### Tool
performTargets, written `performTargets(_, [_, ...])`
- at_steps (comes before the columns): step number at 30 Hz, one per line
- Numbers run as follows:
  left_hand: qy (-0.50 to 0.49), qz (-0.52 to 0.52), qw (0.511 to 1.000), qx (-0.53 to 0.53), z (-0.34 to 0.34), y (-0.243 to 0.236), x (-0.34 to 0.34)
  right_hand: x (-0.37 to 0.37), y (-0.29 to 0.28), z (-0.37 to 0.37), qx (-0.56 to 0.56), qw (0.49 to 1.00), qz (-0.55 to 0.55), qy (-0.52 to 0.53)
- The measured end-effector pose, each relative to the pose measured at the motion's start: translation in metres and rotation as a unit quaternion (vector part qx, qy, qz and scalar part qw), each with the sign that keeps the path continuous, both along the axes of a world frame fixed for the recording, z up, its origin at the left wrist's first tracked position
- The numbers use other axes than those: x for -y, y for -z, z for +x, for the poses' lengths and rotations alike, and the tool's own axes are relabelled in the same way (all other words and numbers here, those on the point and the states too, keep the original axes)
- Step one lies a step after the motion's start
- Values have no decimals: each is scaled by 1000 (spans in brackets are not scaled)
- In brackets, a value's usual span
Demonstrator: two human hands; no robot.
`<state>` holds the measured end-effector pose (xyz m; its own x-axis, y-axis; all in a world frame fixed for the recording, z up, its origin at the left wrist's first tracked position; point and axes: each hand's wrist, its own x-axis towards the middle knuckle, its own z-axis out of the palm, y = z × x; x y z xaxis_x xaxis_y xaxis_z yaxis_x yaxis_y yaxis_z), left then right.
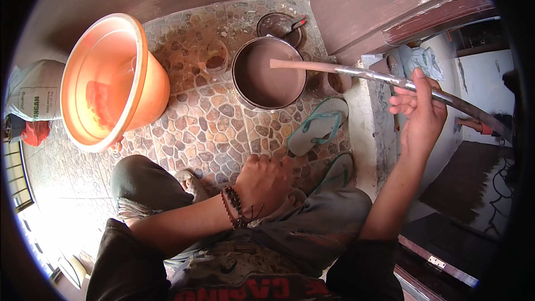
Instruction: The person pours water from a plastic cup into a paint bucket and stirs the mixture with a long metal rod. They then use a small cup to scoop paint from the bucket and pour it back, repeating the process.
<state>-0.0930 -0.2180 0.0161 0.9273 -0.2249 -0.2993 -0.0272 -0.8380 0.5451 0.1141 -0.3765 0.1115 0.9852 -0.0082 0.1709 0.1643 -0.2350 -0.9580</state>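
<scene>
A long pole [379,78], metallic and streaked with brown, is held in my right hand [418,111], its fingers curled lightly around it. The pole's flat, brown-coated end reaches over the round pot [237,83] of brown paint [262,83]. My left hand [262,184] hangs closed in front of my bent legs; whatever it holds, if anything, is hidden. A pair of grey flip-flops with teal straps [312,128] lies on the pebble-patterned floor [200,122] between the pot and my legs.
A large orange bucket [153,95] stands left, beside a white sack [33,92]. Behind the pot are a lid with a red-handled tool [295,25] and small containers [214,56]. A raised ledge [365,161] borders the floor right. Part of another person's limb [473,124] shows far right.
</scene>
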Motion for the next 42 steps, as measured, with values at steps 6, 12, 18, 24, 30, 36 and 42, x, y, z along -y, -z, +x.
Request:
performTargets(6, [2, 2, 1000, -15, 1, -1, 1, 1, -1, -1, 8, 1000, 1, -4])
performTargets(12, [-1, -4, 1000, -12, 2, -3, 1, 3, -1, -1, 8, 1000, 2, -1])
performTargets(18, [-2, -13, 999, -30, -1, 8, 6, 4, -2, -2, -1, 1000, 20, 4])
performTargets(24, [-116, -167, 978, -49, 57, 100, 53, 8, -8, -3, -13, 999, 42, -11])
performTargets(30, [-355, -239, 904, 16, 181, 189, 111, 13, -8, -6, -10, 998, 47, -27])
performTargets(36, [-370, -261, 889, 67, 239, 238, 116, 35, -10, -19, 12, 998, 45, -52])
performTargets(42, [-382, -309, 858, 152, 258, 249, 110, 45, -10, -15, 44, 993, 42, -97])
